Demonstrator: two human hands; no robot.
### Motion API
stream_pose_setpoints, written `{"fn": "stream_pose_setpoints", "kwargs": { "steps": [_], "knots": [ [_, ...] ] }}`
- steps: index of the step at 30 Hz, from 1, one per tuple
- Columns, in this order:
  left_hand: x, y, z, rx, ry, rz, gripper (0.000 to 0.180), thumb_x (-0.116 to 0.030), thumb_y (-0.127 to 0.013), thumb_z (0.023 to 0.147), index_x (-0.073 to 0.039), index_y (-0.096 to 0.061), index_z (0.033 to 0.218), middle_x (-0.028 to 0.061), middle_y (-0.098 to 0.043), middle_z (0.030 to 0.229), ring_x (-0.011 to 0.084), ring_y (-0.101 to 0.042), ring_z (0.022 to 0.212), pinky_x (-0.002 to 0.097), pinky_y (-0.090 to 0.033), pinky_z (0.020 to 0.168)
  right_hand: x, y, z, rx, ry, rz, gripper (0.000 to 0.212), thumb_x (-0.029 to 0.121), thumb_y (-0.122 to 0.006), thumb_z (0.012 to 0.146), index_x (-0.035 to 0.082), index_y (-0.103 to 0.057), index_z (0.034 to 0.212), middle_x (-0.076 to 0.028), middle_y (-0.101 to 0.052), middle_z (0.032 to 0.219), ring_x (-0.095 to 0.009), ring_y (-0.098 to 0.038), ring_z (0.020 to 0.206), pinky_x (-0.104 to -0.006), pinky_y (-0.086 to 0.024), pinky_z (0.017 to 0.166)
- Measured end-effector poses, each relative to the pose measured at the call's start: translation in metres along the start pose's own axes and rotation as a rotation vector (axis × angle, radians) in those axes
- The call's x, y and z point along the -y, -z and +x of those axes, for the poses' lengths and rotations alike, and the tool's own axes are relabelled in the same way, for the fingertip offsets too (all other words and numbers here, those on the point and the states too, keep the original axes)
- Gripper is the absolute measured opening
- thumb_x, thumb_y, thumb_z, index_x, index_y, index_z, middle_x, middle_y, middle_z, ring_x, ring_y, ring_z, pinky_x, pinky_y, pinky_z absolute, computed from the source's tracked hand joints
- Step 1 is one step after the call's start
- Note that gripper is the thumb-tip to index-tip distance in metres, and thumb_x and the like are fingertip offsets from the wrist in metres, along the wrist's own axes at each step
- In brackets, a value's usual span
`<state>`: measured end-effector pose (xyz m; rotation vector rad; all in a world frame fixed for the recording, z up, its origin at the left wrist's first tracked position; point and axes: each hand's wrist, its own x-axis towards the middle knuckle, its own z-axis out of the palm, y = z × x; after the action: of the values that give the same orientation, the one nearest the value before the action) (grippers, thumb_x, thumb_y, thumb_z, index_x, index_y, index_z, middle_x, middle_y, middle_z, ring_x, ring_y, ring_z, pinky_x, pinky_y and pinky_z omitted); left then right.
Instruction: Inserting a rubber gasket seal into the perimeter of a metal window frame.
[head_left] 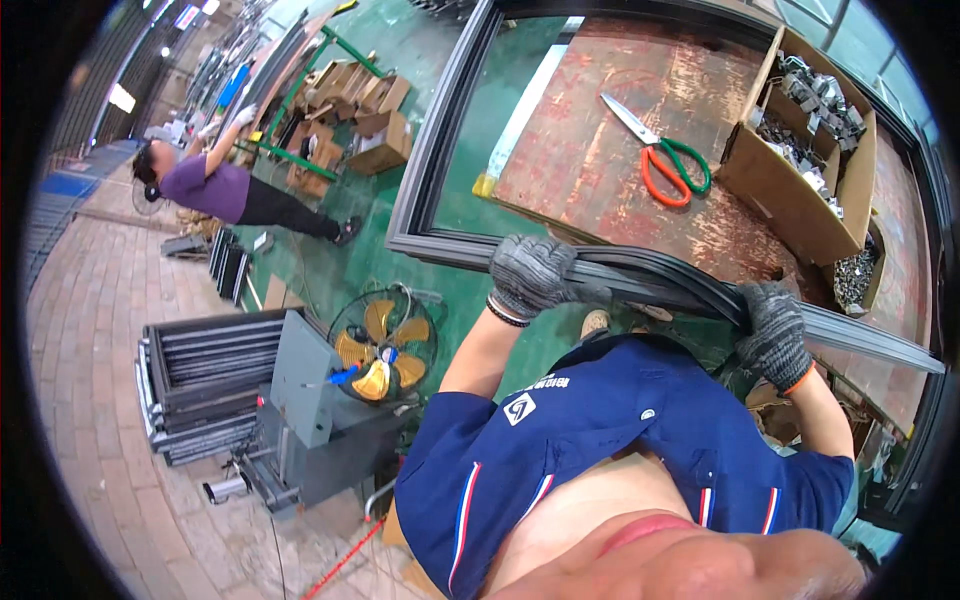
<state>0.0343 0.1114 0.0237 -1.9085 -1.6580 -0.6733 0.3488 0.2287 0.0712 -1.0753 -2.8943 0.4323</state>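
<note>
A large dark grey metal frame [423, 170] lies across the worktable, its near bar running in front of me. My left hand [530, 277], in a grey knit glove, is closed over that near bar close to the left corner, thumb pointing right. Along the bar between my hands, a black flexible strip [690, 274] bows upward in a loose bunch. My right hand [775, 332], gloved alike, closes around the strip's right end against the bar. Its fingertips are partly hidden.
Scissors [655, 150] with orange and green handles lie on the worn tabletop [570, 130]. A cardboard box [790, 185] of metal parts stands at the right. Left of me are a fan [380, 345], stacked frames [215, 370] and a person [215, 185] in purple.
</note>
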Motion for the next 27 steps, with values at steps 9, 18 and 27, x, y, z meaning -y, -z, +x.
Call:
{"fn": "stream_pose_setpoints", "kwargs": {
  "steps": [9,18,27],
  "knots": [
    [0.113,-0.053,0.035,0.108,-0.132,-0.065,0.011,-0.028,-0.059,0.065,-0.018,-0.055,0.061,0.0037,-0.053,0.057,0.023,-0.056,0.055,0.0381,-0.042,0.052,0.041,-0.013,0.069,-0.153,-0.085,-0.013,0.04,0.02,-0.068,0.058,0.004,-0.056,0.094,-0.019,-0.059,0.084,-0.037,-0.057,0.083,-0.0454,-0.045,0.072],
    [0.169,-0.121,0.062,0.074,-0.26,-0.133,0.006,-0.021,-0.06,0.068,-0.018,-0.055,0.067,0.0032,-0.054,0.061,0.0231,-0.054,0.057,0.0382,-0.04,0.051,0.041,-0.036,0.1,-0.223,-0.252,-0.04,0.03,0.02,-0.06,0.07,0.006,-0.057,0.096,-0.018,-0.06,0.083,-0.035,-0.059,0.079,-0.0454,-0.045,0.068],
    [0.196,-0.142,0.07,0.032,-0.372,-0.158,0.034,-0.051,-0.066,0.062,-0.019,-0.058,0.071,0.0031,-0.055,0.062,0.0239,-0.054,0.055,0.0369,-0.041,0.051,-0.033,-0.027,-0.101,-0.894,-0.614,-0.439,0.034,0.008,-0.064,0.061,0.009,-0.062,0.095,-0.012,-0.061,0.09,-0.032,-0.058,0.085,-0.0431,-0.045,0.075]
  ]
}}
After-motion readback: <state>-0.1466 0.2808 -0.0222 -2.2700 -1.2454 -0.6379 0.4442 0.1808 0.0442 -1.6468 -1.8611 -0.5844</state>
